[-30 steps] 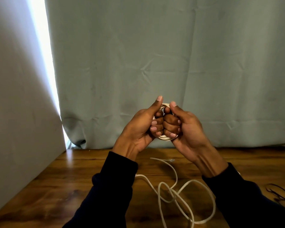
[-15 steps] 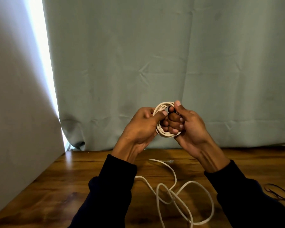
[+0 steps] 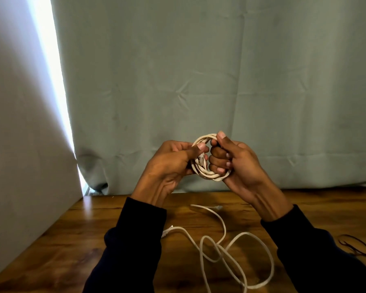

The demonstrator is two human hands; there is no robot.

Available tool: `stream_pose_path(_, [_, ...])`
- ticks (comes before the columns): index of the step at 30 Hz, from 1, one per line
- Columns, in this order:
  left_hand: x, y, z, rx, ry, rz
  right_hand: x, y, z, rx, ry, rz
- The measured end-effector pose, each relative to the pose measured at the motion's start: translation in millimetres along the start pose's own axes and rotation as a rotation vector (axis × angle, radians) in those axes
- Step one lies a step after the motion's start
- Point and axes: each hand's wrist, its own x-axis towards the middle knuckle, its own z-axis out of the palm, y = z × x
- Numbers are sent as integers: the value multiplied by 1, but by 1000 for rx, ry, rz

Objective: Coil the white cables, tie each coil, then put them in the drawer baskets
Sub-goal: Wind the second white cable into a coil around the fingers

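Left hand (image 3: 167,166) shifted, now pinching the coil (image 3: 207,174) beside right hand (image 3: 239,163).

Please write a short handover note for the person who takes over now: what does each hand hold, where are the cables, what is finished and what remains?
Left hand: grips the coiled white cable, thumb pressing near its plug end.
Right hand: fingers curled through the same coil, holding its other side. The coil is held up in the air, above the wooden table.
A second white cable lies loose and uncoiled on the table. Thin dark strands lie at the right edge; whether they are ties, I cannot tell.
Done: one cable is coiled.
Left: tie this coil, coil and tie the loose cable, put both in the drawer baskets, which are not in view.
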Motion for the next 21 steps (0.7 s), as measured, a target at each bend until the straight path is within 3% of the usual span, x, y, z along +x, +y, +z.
stream_pose_path(5, [-2,1,-2,-142,-173,-22,1,2,0,81,-10,10])
stream_pose_path(7, [0,-2,1,-134,-166,4,2,3,1,92,-14,5])
stream_pose_path(13, [-2,-9,11,599,61,146,1,5,2,92,-14,39])
stream_pose_path(15, [0,-9,10,488,56,161,1,5,3,110,-20,29])
stream_pose_path(19, [4,-7,7,-109,-79,116,0,3,6,101,-38,-15])
stream_pose_path(21, [2,-3,4,-284,-177,52,0,3,7,76,-35,-20])
